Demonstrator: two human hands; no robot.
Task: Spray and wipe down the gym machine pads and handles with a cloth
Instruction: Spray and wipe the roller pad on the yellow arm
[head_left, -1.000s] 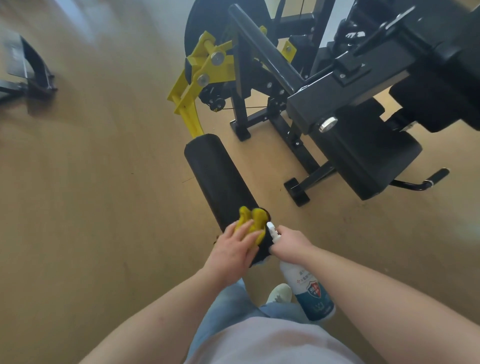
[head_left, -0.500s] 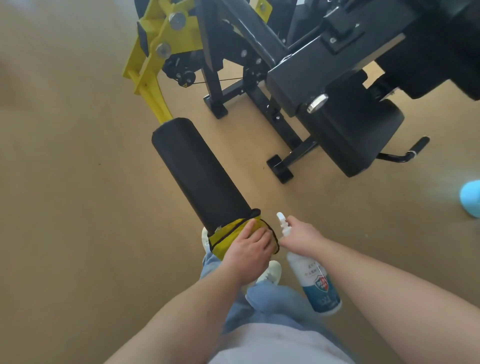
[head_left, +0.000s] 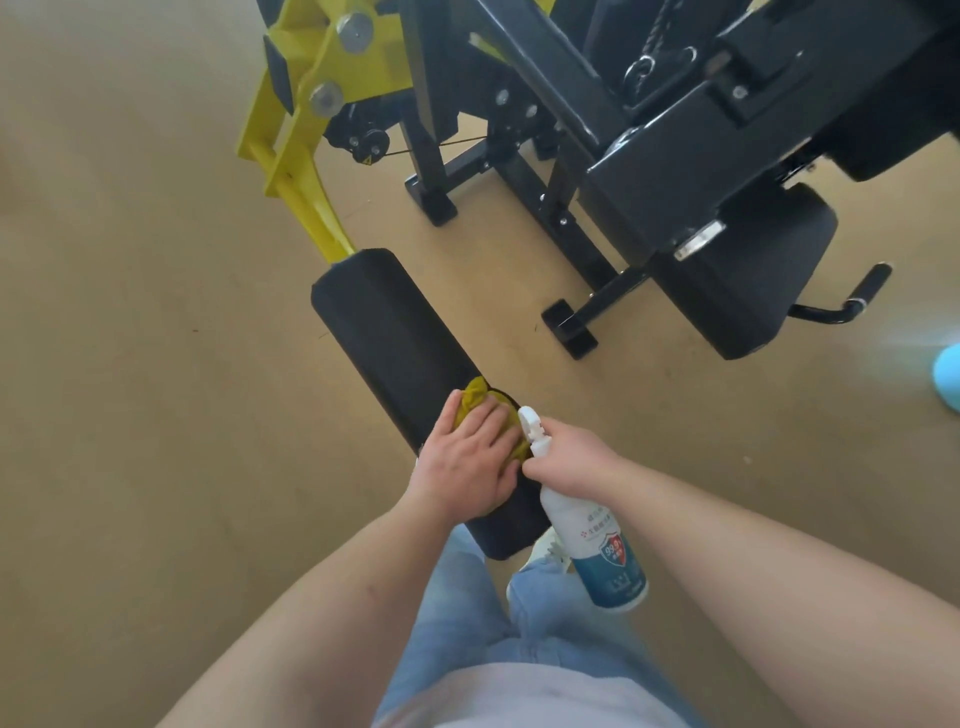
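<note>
Cloth (head_left: 475, 394): yellow, bunched, on top of roller (head_left: 395, 338), toward its near end; mostly under L hand (head_left: 470, 462), one lump showing past the fingertips.
L hand: palm down, fingers straight & close together, pressing cloth onto roller.
Roller: black cyl. pad, lying diagonal; far end fixed to yellow lever (head_left: 306, 171).
R hand (head_left: 569, 457): just right of L hand, fingers curled round neck of bottle (head_left: 597, 540).
Bottle: white w/ blue label, nozzle up beside cloth, body hanging down by roller's near end.
Seat (head_left: 748, 280): black pad, upper right, on black frame (head_left: 519, 171); handle (head_left: 852, 299) sticks out on its right.
Floor (head_left: 130, 364): tan.
Blue obj. (head_left: 948, 376): right edge, cut off.
</note>
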